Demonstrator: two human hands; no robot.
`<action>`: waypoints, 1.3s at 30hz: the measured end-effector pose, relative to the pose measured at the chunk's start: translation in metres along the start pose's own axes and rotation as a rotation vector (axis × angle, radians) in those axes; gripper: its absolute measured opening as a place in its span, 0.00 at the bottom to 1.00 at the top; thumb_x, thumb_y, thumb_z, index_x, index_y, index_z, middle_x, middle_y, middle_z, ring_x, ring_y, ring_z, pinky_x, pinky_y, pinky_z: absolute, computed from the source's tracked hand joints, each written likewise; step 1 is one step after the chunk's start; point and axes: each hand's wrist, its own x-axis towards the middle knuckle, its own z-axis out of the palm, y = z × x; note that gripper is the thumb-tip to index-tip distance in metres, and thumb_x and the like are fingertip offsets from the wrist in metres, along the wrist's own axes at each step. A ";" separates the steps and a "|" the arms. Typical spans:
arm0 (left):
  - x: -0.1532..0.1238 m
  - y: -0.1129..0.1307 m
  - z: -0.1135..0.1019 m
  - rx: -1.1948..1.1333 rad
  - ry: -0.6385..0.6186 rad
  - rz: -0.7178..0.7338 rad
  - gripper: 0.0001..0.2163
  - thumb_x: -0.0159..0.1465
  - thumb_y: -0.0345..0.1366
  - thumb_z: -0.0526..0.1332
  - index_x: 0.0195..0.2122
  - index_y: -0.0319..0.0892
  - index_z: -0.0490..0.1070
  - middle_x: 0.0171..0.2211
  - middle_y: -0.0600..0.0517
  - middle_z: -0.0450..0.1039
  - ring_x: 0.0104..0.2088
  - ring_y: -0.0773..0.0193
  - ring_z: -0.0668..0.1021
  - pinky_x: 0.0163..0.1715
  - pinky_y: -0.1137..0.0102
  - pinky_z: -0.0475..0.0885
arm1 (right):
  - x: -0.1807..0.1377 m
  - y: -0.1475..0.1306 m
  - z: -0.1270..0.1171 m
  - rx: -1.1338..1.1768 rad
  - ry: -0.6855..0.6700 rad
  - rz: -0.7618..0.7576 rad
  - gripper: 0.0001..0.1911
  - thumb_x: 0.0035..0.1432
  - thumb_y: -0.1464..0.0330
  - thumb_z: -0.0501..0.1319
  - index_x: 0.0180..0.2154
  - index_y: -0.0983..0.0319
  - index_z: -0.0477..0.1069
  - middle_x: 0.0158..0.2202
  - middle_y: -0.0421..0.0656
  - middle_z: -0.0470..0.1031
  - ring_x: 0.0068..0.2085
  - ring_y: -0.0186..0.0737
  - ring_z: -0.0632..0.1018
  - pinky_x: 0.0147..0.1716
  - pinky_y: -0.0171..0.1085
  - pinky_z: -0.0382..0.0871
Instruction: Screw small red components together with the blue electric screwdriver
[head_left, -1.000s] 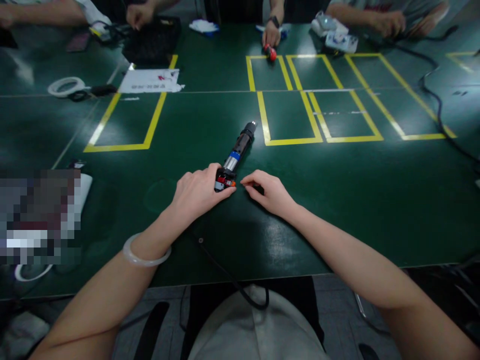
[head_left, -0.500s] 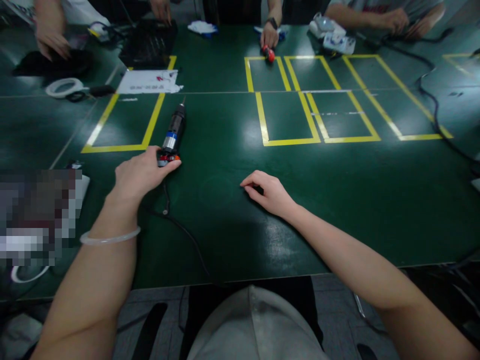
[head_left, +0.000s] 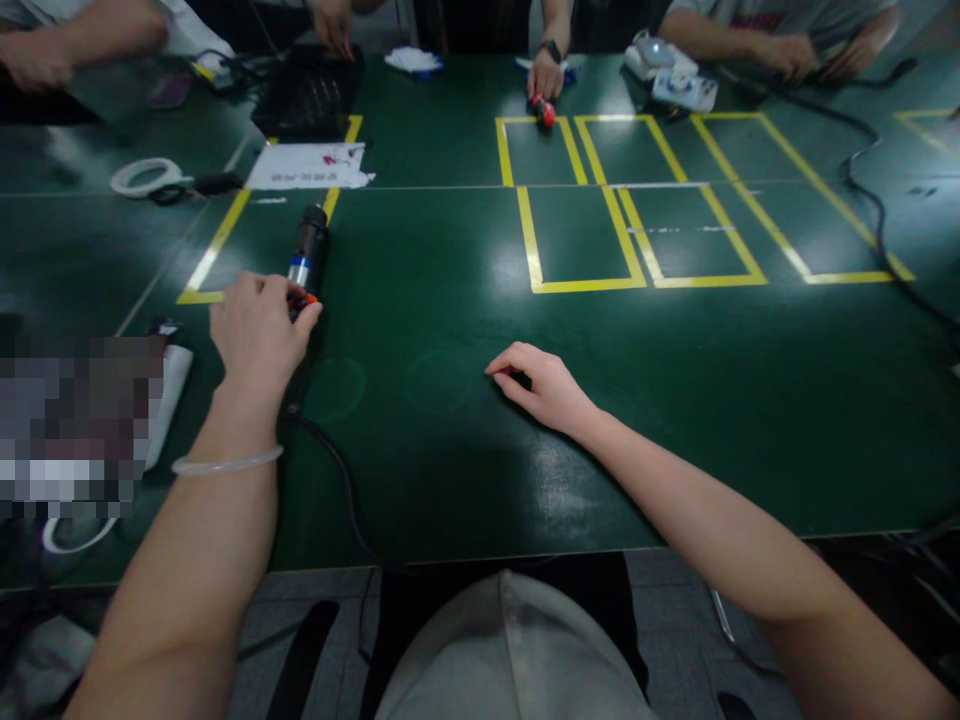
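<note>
My left hand (head_left: 259, 330) grips the rear end of a black electric screwdriver (head_left: 306, 255) with a blue and silver band and a red part. The tool lies on the green table (head_left: 450, 330), tip pointing away, on the yellow tape outline (head_left: 217, 240) at the left. Its black cable (head_left: 337, 480) runs back to the table's near edge. A clear bangle sits on my left wrist. My right hand (head_left: 540, 385) rests on the table near the middle, its fingers curled and pinched on something small and dark that I cannot make out.
Yellow tape rectangles (head_left: 585, 230) mark the table's centre and right. A white paper (head_left: 311, 165), a tape roll (head_left: 139, 175) and a black keyboard (head_left: 307, 90) lie far left. Other people's hands work at the far edge, one holding a red tool (head_left: 544, 108). A cable (head_left: 870, 210) crosses the right.
My left hand has slid the screwdriver from the table's middle leftward to the left yellow outline, dragging its cable along. My right hand has stayed in place.
</note>
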 end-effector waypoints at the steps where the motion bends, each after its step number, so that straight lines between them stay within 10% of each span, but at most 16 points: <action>1: 0.000 0.000 0.001 -0.024 0.003 -0.005 0.27 0.72 0.56 0.41 0.57 0.41 0.65 0.58 0.44 0.62 0.58 0.45 0.66 0.56 0.57 0.61 | 0.000 0.000 0.000 0.001 -0.003 0.002 0.07 0.64 0.74 0.58 0.40 0.60 0.74 0.39 0.45 0.78 0.43 0.42 0.77 0.46 0.41 0.70; 9: 0.001 0.015 0.005 -0.415 0.052 -0.023 0.24 0.73 0.51 0.45 0.58 0.39 0.65 0.54 0.49 0.70 0.54 0.55 0.71 0.59 0.59 0.63 | 0.001 -0.001 0.001 0.030 0.014 -0.010 0.07 0.64 0.74 0.58 0.40 0.60 0.75 0.38 0.45 0.78 0.42 0.41 0.78 0.44 0.41 0.71; 14: -0.015 0.068 0.006 -1.005 -0.251 0.168 0.20 0.70 0.47 0.53 0.52 0.37 0.71 0.45 0.44 0.77 0.42 0.61 0.80 0.47 0.65 0.75 | 0.002 -0.001 0.003 0.194 0.053 0.054 0.06 0.64 0.71 0.59 0.42 0.60 0.74 0.37 0.43 0.78 0.38 0.38 0.78 0.41 0.38 0.72; 25: -0.052 0.114 -0.006 -1.241 -0.602 0.339 0.22 0.70 0.47 0.57 0.59 0.38 0.65 0.30 0.53 0.73 0.29 0.66 0.76 0.31 0.71 0.73 | 0.002 -0.008 0.016 0.722 -0.075 0.190 0.15 0.61 0.64 0.65 0.48 0.61 0.70 0.36 0.41 0.77 0.35 0.35 0.77 0.36 0.36 0.71; 39: -0.053 0.119 0.003 -1.312 -0.569 0.326 0.14 0.64 0.44 0.66 0.41 0.38 0.72 0.33 0.51 0.77 0.33 0.65 0.78 0.35 0.71 0.73 | 0.000 -0.008 0.014 0.681 0.040 0.147 0.14 0.59 0.65 0.67 0.47 0.59 0.71 0.36 0.40 0.76 0.35 0.33 0.76 0.37 0.35 0.71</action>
